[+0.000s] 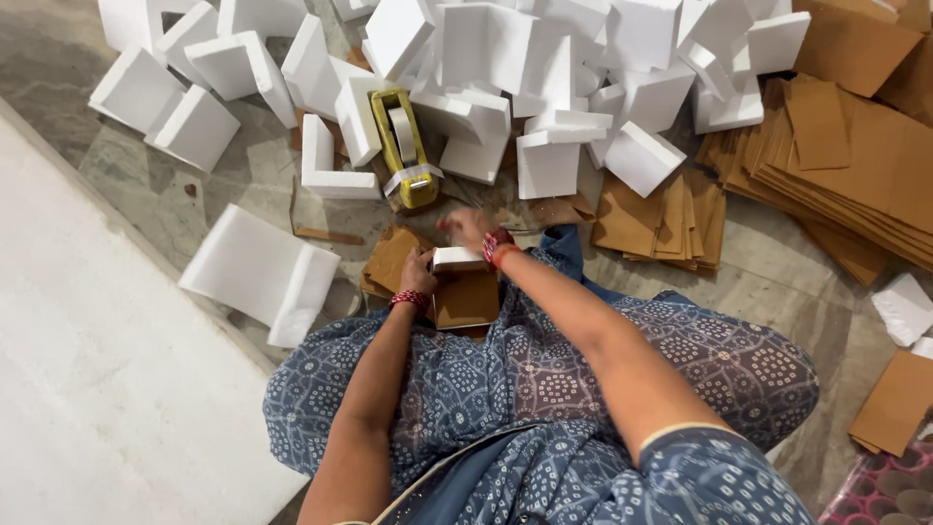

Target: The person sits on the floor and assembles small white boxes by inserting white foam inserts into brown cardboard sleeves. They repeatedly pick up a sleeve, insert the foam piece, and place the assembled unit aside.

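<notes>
my left hand (418, 272) has its fingers curled round the left end of a small box (465, 292), brown card with a white foam piece (457, 258) sitting in its top. gripping it, thumb side on the foam edge. my right hand (466, 228) is just past the box's far edge, blurred, fingers look loosely bent; i can't tell if it's pinching anything. red bangles (498, 248) on the right wrist, a red band (409, 298) on the left.

the box sits on my lap, touching the blue patterned cloth (544, 379) over my knees, with a couple of loose brown card pieces (389, 258) just left of it on the floor.

straight ahead of the hands, near, a yellow tape dispenser (403, 146) lies on the floor with a white roll in it, tape end hanging toward me. around and behind it a big heap of white foam corner blocks (544, 78), some l-shaped. one larger foam block (262, 272) lies alone to my left, near my knee.

right side: flat brown card stacks (846, 165), a smaller fanned stack (661, 219) close to my right hand. far right, a foam scrap (904, 306) and a card sheet (894, 403). floor is grey stone (787, 277); a white surface (87, 369) runs along the left.
</notes>
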